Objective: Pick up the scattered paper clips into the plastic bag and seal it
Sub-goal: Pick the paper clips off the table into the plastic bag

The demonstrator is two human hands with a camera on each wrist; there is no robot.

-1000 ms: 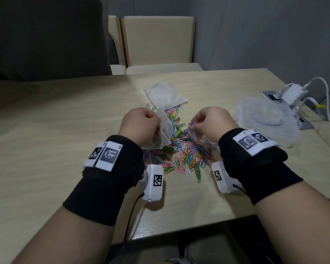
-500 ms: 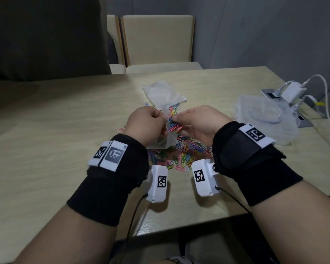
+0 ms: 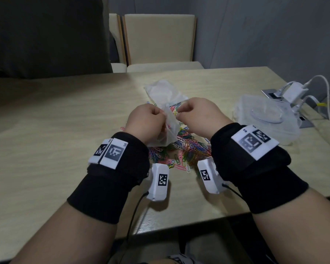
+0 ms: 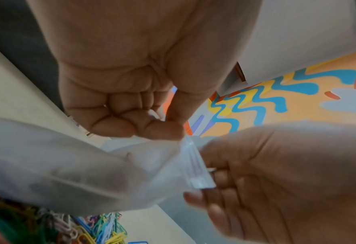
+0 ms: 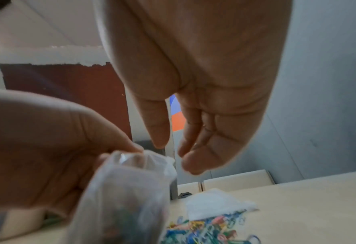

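Note:
A small clear plastic bag (image 3: 169, 130) hangs upright above the table, with a few clips dimly visible inside it (image 5: 127, 189). My left hand (image 3: 147, 119) pinches the bag's top edge between thumb and forefinger (image 4: 168, 125). My right hand (image 3: 196, 115) hovers just right of the bag's mouth. In the right wrist view, the right hand (image 5: 173, 153) has its thumb and fingers hanging apart, and I see nothing between them. A pile of coloured paper clips (image 3: 189, 149) lies on the table under and between both hands.
A second, flat plastic bag (image 3: 164, 92) lies just beyond the pile. A clear plastic lid or dish (image 3: 267, 117) sits at the right, with a white charger and cables (image 3: 293, 92) behind it. Beige chairs (image 3: 158, 40) stand at the far edge of the table.
My right hand rose from the pile with a pinch of clips and came to the bag's mouth. Its fingers now hang apart with no clips seen in them. The left hand kept holding the bag.

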